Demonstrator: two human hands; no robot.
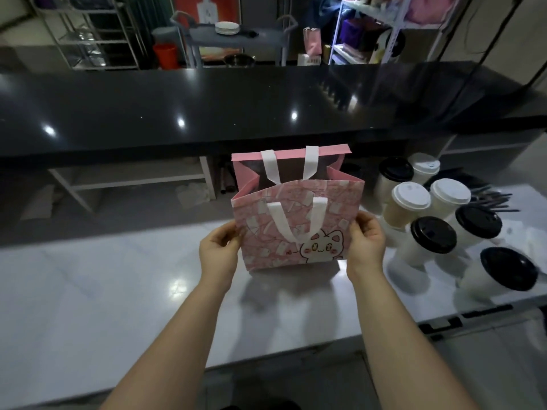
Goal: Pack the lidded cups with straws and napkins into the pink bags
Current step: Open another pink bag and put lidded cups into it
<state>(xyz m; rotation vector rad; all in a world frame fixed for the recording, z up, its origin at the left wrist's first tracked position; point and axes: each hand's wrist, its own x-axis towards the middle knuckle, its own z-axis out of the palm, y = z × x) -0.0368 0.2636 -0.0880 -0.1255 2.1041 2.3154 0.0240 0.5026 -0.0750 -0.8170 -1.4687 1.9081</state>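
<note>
A pink bag (296,229) with a cat drawing and white handles stands open on the white counter (118,291). My left hand (220,250) pinches the bag's left edge and my right hand (367,241) grips its right edge. To the right stand several lidded paper cups: white lids such as one cup (410,202), and black lids such as another cup (430,238). Dark straws (491,199) lie in a pile behind the cups. I see no napkins clearly.
A long black countertop (236,108) runs across behind the bag, raised above the white counter. Shelving and a cart with plates (227,28) stand in the background. The white counter's near edge runs diagonally at the bottom right.
</note>
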